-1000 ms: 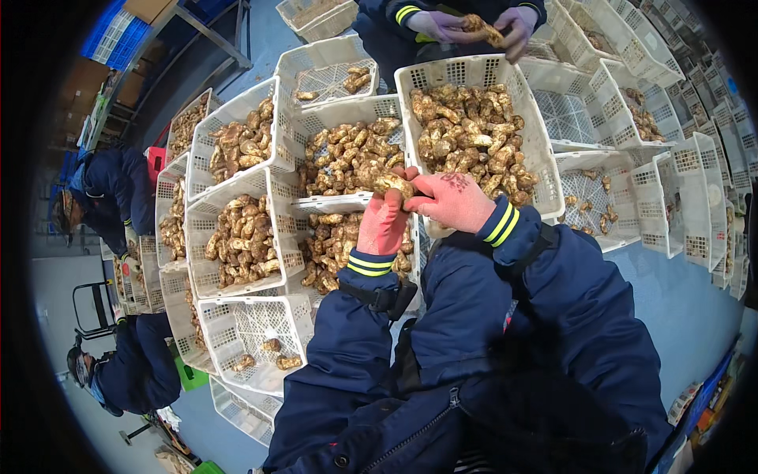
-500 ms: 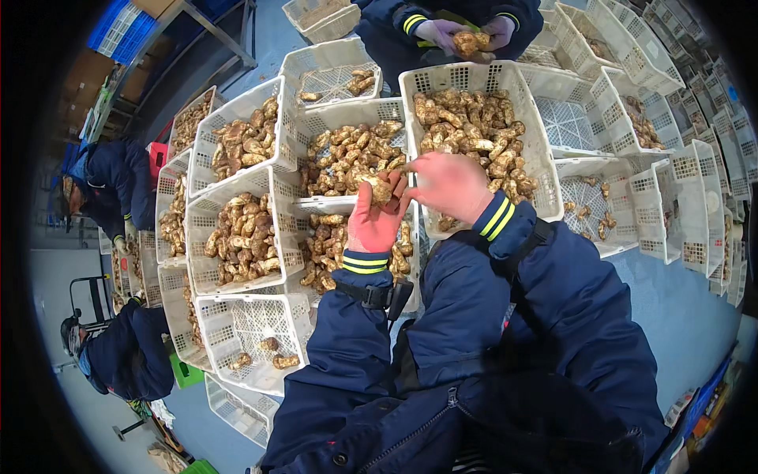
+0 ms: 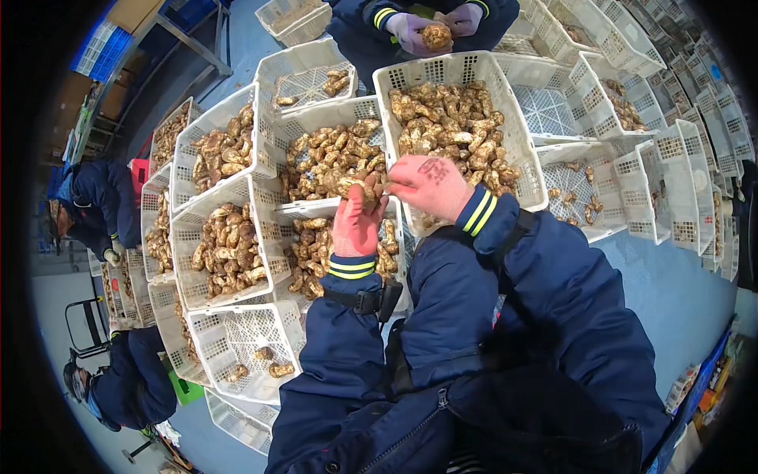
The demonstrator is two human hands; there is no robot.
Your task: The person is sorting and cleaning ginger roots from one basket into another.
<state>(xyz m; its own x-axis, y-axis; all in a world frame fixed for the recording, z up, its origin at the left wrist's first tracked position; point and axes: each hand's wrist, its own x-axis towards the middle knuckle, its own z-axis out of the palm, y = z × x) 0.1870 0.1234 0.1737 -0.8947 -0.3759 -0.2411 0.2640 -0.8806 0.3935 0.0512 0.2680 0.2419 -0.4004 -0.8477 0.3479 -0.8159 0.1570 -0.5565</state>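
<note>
My left hand [image 3: 356, 231], in a pink glove, is closed around a brown mushroom [image 3: 346, 185] above the middle crates. My right hand [image 3: 433, 186], gloved in the same pink with a dark mark on its back, is beside it, fingertips pinched close to the left fingers. What the right fingertips hold, if anything, is too small to make out. Below my hands, one white crate [image 3: 289, 207] of mushrooms lies beyond my left wrist and another pile of mushrooms [image 3: 312, 254] lies beside it. Past my right hand stands a larger full crate [image 3: 527, 162].
Across from me, a person's gloved hands [image 3: 430, 30] hold a mushroom. Two more people [image 3: 130, 379] work at the left. A crate [image 3: 207, 336] with a few mushrooms stands near my left forearm; sparsely filled crates [image 3: 608, 189] stand at the right. A metal frame [image 3: 189, 38] rises at the back left.
The whole view has shifted, with crates and hands now slightly farther left. My right fingers have drawn back a little from the left hand's mushroom. The person opposite has turned their mushroom.
</note>
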